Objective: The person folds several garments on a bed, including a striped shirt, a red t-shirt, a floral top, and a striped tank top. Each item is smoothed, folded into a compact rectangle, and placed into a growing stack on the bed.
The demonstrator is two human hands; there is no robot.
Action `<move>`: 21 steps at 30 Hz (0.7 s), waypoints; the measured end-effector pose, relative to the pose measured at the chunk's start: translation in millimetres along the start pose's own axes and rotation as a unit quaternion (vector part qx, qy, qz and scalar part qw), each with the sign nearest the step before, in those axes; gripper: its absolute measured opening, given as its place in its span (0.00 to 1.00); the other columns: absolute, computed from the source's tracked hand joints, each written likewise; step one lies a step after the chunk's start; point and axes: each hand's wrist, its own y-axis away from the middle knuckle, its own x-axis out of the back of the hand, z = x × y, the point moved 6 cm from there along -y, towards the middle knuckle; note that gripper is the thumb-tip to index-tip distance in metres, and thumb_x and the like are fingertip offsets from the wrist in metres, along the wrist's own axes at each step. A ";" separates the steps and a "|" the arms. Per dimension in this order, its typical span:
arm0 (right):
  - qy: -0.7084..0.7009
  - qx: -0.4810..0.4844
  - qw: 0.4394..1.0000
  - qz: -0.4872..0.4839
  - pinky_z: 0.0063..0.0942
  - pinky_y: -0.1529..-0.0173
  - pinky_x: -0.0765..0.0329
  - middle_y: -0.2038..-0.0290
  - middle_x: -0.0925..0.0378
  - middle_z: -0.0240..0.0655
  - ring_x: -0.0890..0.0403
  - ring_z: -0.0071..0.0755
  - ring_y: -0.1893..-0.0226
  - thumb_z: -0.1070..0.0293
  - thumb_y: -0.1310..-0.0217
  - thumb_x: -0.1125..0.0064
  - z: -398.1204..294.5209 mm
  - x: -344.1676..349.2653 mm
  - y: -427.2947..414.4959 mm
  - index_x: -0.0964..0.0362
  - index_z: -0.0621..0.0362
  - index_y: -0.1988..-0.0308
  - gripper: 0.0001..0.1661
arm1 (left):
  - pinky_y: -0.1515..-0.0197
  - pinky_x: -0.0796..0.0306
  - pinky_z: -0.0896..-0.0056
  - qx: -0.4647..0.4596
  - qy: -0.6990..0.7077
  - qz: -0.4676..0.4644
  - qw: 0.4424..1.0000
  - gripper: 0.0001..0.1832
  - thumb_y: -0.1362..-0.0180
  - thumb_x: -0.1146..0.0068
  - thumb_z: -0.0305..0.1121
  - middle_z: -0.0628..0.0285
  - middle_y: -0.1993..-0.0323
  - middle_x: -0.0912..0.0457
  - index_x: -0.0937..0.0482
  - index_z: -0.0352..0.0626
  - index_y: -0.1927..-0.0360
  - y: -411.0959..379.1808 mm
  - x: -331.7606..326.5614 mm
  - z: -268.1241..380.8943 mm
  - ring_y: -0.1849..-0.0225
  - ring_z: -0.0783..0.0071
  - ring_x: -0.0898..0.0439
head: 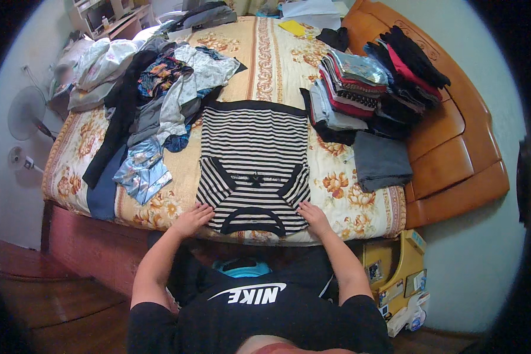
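Note:
A black-and-white striped T-shirt (pixel 254 141) lies spread face up on the bed, its black-trimmed neckline toward me and its hem away. Both sleeves are turned inward over the chest, on either side of a dark star print. My left hand (pixel 196 220) rests on the shirt's left shoulder edge, palm down. On the opposite shoulder edge lies my right hand (pixel 313 218), fingers stretched out over the fabric. Neither hand shows cloth pinched in it.
Loose clothes (pixel 168 93) are heaped on the bed's left side. To the right rise folded garment stacks (pixel 352 88), with folded grey cloth (pixel 382 160) nearer me. A brown headboard (pixel 460 146) borders the right side. Fans (pixel 26 113) stand at left; a yellow cabinet (pixel 391 265) is lower right.

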 end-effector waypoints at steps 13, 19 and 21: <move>-0.300 -0.303 0.888 -0.175 0.31 0.56 0.29 0.70 0.22 0.39 0.23 0.38 0.64 0.78 0.62 0.56 -23.9 22.2 55.2 0.25 0.59 0.67 0.18 | 0.53 0.33 0.64 0.168 0.320 -0.148 0.921 0.19 0.59 0.56 0.19 0.55 0.65 0.22 0.24 0.40 0.61 49.9 48.5 35.1 0.60 0.60 0.24; -0.551 -0.472 0.682 0.087 0.26 0.71 0.32 0.76 0.27 0.34 0.29 0.26 0.75 0.68 0.54 0.53 75.5 -18.7 -3.7 0.30 0.62 0.73 0.10 | 0.63 0.34 0.76 0.388 0.512 0.008 0.767 0.10 0.52 0.49 0.25 0.66 0.73 0.22 0.22 0.38 0.64 -28.4 57.2 -86.5 0.69 0.79 0.27; -0.586 -0.474 0.647 0.117 0.27 0.70 0.31 0.75 0.26 0.37 0.28 0.28 0.76 0.68 0.54 0.54 88.4 -36.2 -33.0 0.29 0.66 0.68 0.14 | 0.64 0.35 0.79 0.411 0.617 0.128 0.659 0.09 0.48 0.47 0.30 0.68 0.73 0.23 0.22 0.38 0.66 -40.7 36.2 -110.5 0.70 0.80 0.28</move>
